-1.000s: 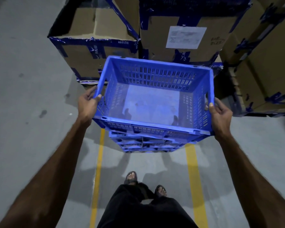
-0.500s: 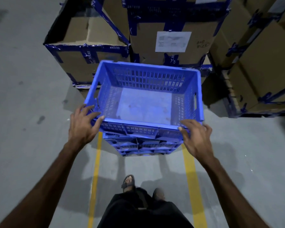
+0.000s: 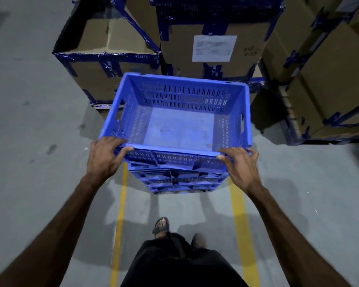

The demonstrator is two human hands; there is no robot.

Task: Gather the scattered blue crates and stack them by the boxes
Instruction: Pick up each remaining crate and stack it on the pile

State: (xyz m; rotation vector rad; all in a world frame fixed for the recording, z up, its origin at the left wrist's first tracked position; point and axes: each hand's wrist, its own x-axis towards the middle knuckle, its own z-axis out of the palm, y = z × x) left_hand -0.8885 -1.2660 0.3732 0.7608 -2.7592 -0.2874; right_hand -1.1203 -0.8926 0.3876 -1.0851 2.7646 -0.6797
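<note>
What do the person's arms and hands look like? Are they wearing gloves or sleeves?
No gloves and no sleeves show. Both forearms are bare all the way to the picture's edge, and the left hand and right hand are bare too. No watch, rings or bands are visible on wrists or fingers.

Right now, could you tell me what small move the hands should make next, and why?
Probably let go: the top crate already sits on the crate stack by the boxes. The left hand and right hand only hold its near corners.
</note>
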